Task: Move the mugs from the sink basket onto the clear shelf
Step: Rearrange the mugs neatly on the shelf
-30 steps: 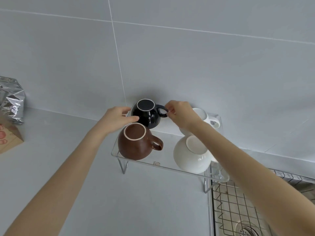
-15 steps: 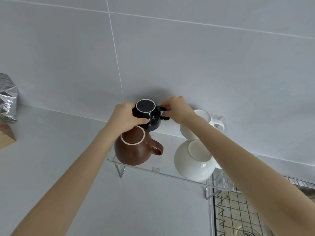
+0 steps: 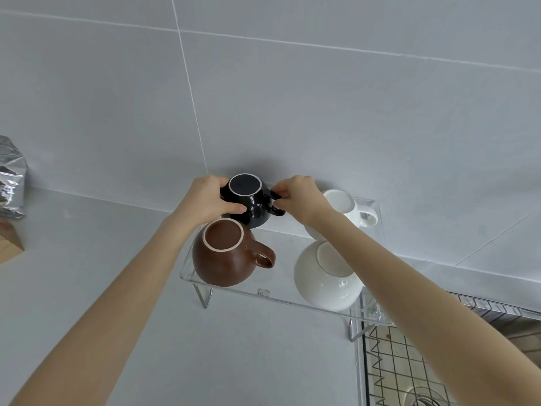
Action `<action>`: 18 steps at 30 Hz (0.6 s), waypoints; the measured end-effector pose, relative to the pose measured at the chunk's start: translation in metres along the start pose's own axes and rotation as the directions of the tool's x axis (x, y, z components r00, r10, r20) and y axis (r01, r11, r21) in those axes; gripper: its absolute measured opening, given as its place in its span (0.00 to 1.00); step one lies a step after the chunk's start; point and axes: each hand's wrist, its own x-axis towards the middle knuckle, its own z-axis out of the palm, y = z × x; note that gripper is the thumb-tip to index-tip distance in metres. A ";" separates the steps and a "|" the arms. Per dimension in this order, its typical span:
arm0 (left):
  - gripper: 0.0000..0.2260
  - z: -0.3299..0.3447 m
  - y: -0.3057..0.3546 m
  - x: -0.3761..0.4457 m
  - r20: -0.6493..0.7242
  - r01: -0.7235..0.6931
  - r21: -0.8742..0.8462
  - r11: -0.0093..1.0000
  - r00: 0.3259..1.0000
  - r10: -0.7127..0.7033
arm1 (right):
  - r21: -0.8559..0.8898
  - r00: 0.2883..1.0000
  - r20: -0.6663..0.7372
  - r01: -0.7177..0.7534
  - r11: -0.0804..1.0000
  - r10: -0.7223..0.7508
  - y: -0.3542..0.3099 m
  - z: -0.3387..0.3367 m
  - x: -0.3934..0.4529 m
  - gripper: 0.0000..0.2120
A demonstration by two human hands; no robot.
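A black mug (image 3: 248, 200) sits upside down at the back left of the clear shelf (image 3: 292, 300), close to the wall. My left hand (image 3: 209, 199) wraps its left side. My right hand (image 3: 298, 197) pinches its handle from the right. In front of it a brown mug (image 3: 228, 262) stands upside down, handle to the right. Two white mugs occupy the shelf's right half, one at the front (image 3: 328, 279) and one at the back (image 3: 348, 209); my right forearm crosses over both.
The wire sink basket (image 3: 392, 364) lies at the lower right, under the shelf's right leg, with a drain below it. A silver foil bag (image 3: 11, 183) and a wooden block (image 3: 10, 241) stand on the counter at far left. The tiled wall rises directly behind the shelf.
My left hand has gone from touching the black mug's side to wrapping around it. My right hand has closed on the handle. The view has shifted slightly closer.
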 end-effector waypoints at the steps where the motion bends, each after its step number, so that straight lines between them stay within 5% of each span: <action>1: 0.19 0.000 0.000 0.000 -0.001 -0.004 -0.002 1.000 1.000 0.004 | 0.000 1.000 -0.003 0.003 1.000 -0.003 0.000 0.000 0.000 0.08; 18: 0.19 0.001 0.007 -0.002 0.026 0.030 0.010 1.000 0.999 -0.030 | 0.046 1.000 -0.010 -0.021 0.999 0.021 0.004 0.003 -0.010 0.17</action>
